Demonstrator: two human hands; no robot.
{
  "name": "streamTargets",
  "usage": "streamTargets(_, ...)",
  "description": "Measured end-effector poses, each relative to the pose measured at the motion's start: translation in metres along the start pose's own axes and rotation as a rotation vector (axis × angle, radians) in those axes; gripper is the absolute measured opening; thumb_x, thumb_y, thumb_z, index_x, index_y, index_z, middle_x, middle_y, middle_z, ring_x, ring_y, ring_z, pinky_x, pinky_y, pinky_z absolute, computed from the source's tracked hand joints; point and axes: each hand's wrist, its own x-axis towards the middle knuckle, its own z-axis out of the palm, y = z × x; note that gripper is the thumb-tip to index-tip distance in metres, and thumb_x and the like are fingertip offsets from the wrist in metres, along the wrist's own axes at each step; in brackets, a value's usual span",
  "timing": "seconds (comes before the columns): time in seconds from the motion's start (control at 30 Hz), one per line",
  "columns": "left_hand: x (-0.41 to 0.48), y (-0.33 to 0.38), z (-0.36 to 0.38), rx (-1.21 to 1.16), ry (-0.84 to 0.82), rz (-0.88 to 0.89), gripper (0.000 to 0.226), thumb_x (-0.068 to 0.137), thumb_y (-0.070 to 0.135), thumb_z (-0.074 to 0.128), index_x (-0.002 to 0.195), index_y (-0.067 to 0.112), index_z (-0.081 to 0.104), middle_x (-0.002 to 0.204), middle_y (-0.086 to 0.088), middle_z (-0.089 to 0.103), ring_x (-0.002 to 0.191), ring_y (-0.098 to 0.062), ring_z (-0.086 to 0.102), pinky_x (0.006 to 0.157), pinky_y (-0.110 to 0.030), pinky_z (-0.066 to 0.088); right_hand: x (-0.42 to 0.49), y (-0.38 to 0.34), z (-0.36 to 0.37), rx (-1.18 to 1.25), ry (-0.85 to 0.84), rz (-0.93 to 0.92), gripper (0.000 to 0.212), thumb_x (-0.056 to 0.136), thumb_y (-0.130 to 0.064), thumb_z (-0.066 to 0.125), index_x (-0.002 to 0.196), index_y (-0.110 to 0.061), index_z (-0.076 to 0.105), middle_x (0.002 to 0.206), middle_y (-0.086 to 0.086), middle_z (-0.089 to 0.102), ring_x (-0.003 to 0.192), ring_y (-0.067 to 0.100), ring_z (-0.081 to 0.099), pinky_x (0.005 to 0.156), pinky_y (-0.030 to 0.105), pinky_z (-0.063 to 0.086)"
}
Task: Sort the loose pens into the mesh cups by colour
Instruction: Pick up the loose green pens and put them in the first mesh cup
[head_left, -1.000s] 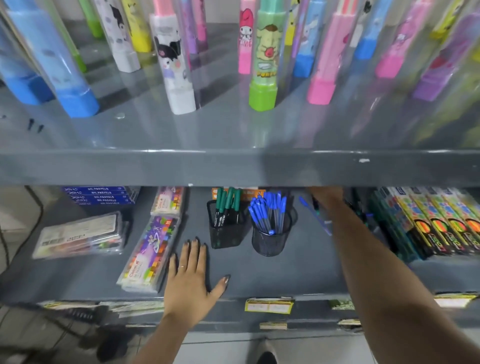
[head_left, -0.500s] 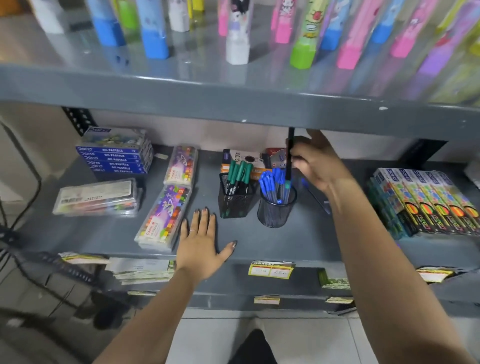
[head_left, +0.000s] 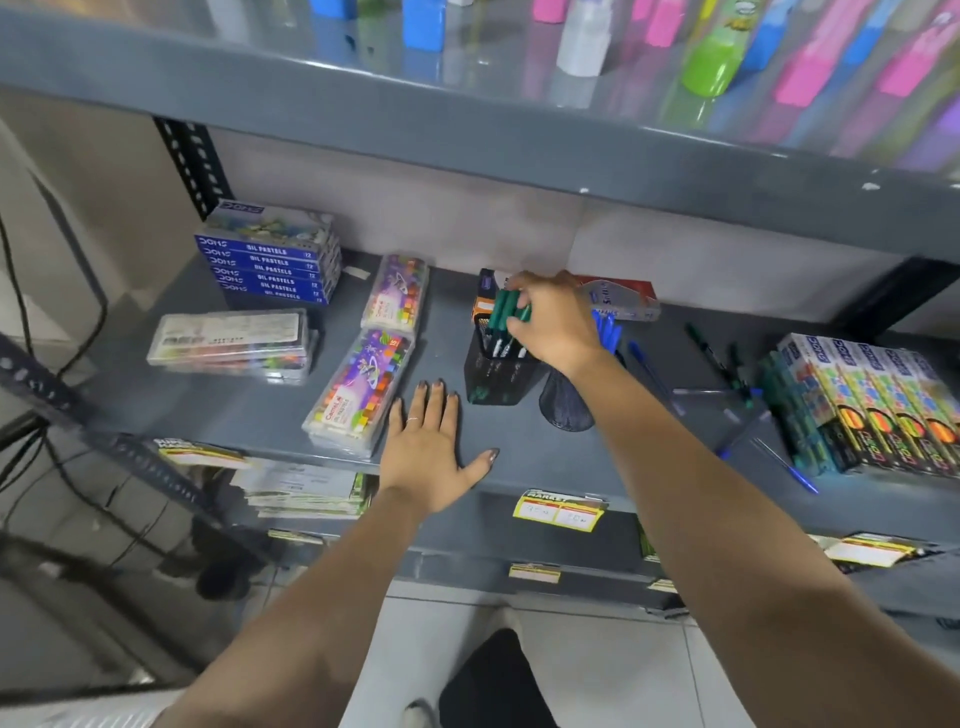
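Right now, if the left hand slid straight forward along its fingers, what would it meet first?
The left hand lies flat, fingers pointing toward the back of the shelf. The lane between the crayon packs and the square mesh cup looks free up to the back wall, though depth is uncertain.

Green-capped pens (head_left: 506, 312) fill the black mesh cup (head_left: 496, 371); blue pens (head_left: 605, 328) beside, grey shelf (head_left: 270, 410).

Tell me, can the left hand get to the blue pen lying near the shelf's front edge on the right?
Probably not directly. The left hand lies flat on the shelf, and the right forearm crosses between it and the blue pen. The right hand is nearer.
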Motion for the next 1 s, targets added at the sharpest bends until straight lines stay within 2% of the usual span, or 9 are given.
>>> streamTargets(0.07, 0.0, 0.001, 0.002, -0.006, 0.014, -0.002, 0.099, 0.081, 0.08, 0.009, 0.154, 0.012, 0.011, 0.164, -0.011, 0.007, 0.149, -0.028, -0.002, 0.12, -0.051, 0.001, -0.004, 0.001, 0.0, -0.086, 0.015, -0.027, 0.035, 0.081, -0.019, 0.064, 0.115, -0.021, 0.069, 0.11, 0.01, 0.064, 0.109, 0.035, 0.047, 0.086, 0.045, 0.049)
streamTargets(0.17, 0.001, -0.001, 0.003, -0.016, 0.035, -0.004, 0.1, 0.081, 0.081, 0.009, 0.154, 0.012, 0.012, 0.164, -0.01, 0.008, 0.149, -0.027, -0.001, 0.12, -0.051, 0.001, -0.007, 0.01, -0.008, -0.022, 0.065, -0.031, 0.03, 0.083, -0.02, 0.062, 0.112, -0.021, 0.071, 0.111, 0.011, 0.059, 0.107, 0.032, 0.046, 0.084, 0.038, 0.048)
streamTargets(0.27, 0.001, -0.001, 0.004, -0.034, 0.05, 0.002, 0.1, 0.081, 0.081, 0.01, 0.153, 0.012, 0.015, 0.163, -0.01, 0.011, 0.15, -0.027, 0.001, 0.12, -0.051, 0.002, -0.015, 0.033, -0.018, 0.145, 0.199, 0.011, 0.023, 0.08, -0.016, 0.06, 0.099, -0.013, 0.074, 0.092, 0.014, 0.067, 0.087, 0.032, 0.061, 0.072, 0.036, 0.053)
streamTargets(0.37, 0.001, 0.001, 0.005, -0.048, 0.065, -0.003, 0.1, 0.08, 0.081, 0.01, 0.153, 0.013, 0.016, 0.163, -0.009, 0.011, 0.15, -0.026, 0.001, 0.12, -0.051, 0.002, -0.028, 0.067, -0.026, 0.146, 0.229, 0.231, 0.013, 0.078, -0.007, 0.054, 0.074, -0.006, 0.065, 0.071, 0.015, 0.064, 0.065, 0.034, 0.059, 0.058, 0.032, 0.047)
streamTargets(0.5, 0.0, 0.001, 0.005, -0.041, 0.077, -0.008, 0.101, 0.079, 0.081, 0.009, 0.153, 0.013, 0.016, 0.163, -0.009, 0.011, 0.15, -0.026, 0.002, 0.12, -0.05, 0.002, -0.046, 0.135, -0.021, -0.061, 0.127, 0.549, 0.021, 0.085, -0.008, 0.05, 0.088, 0.002, 0.068, 0.089, 0.028, 0.068, 0.084, 0.043, 0.067, 0.066, 0.036, 0.049)
streamTargets(0.6, 0.002, 0.001, 0.006, -0.017, 0.069, -0.012, 0.101, 0.079, 0.081, 0.006, 0.154, 0.013, 0.014, 0.163, -0.008, 0.01, 0.15, -0.026, 0.001, 0.12, -0.05, 0.002, -0.052, 0.182, -0.015, -0.134, 0.121, 0.617, 0.035, 0.087, -0.014, 0.04, 0.088, 0.003, 0.071, 0.087, 0.028, 0.069, 0.088, 0.042, 0.067, 0.069, 0.035, 0.051)
streamTargets(0.77, 0.002, 0.001, 0.01, -0.013, 0.099, -0.009, 0.098, 0.083, 0.08, 0.011, 0.153, 0.012, 0.02, 0.162, -0.01, 0.015, 0.149, -0.028, 0.006, 0.12, -0.052, 0.007, -0.044, 0.226, -0.007, -0.32, -0.084, 0.7, 0.035, 0.089, -0.016, 0.048, 0.119, 0.0, 0.061, 0.127, 0.022, 0.055, 0.125, 0.039, 0.04, 0.097, 0.048, 0.041)
streamTargets(0.87, 0.003, 0.0, 0.012, -0.016, 0.111, -0.006, 0.096, 0.084, 0.08, 0.018, 0.151, 0.011, 0.028, 0.16, -0.011, 0.022, 0.148, -0.029, 0.014, 0.119, -0.054, 0.012, -0.036, 0.231, -0.004, -0.326, -0.162, 0.716, 0.037, 0.092, -0.014, 0.046, 0.124, 0.0, 0.057, 0.13, 0.023, 0.054, 0.127, 0.039, 0.04, 0.102, 0.048, 0.037)
streamTargets(1.0, 0.003, 0.001, 0.013, -0.009, 0.107, -0.006, 0.097, 0.083, 0.081, 0.014, 0.151, 0.012, 0.026, 0.161, -0.011, 0.02, 0.149, -0.029, 0.013, 0.119, -0.053, 0.01, -0.028, 0.236, 0.0, -0.327, -0.065, 0.782, 0.028, 0.091, -0.007, 0.052, 0.115, 0.005, 0.062, 0.118, 0.026, 0.063, 0.114, 0.041, 0.056, 0.097, 0.047, 0.043)
